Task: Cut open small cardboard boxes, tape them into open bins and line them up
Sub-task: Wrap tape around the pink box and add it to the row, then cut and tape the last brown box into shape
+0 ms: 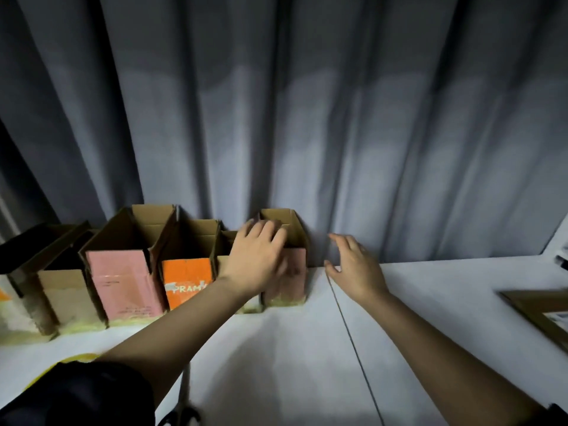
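Head view: a row of open-topped brown cardboard bins stands on the white table [430, 302], backed against the grey pleated curtain [338, 118]. Taking the rightmost pink-fronted cardboard bin [292, 284] as landmark — it ends the row and touches the curtain — a small plain brown bin [226, 241] sits just left of it, mostly hidden by the arm. Further left stands an orange-fronted bin with white lettering [187, 281], then a taller pink-fronted bin [123, 284], then a plain brown-fronted bin [66, 296], and a dark one at the frame edge.

The left hand [256, 259] rests on the landmark bin's near-left top edge; its fingers curl over the rim, lying close together. Whether they truly grip is blurred. The right hand [353, 269] hovers just right of the landmark bin — fingers straight and slightly spread, touching nothing.

Well to the right of the landmark, a flat brown cardboard piece [534, 312] lies on the table edge.
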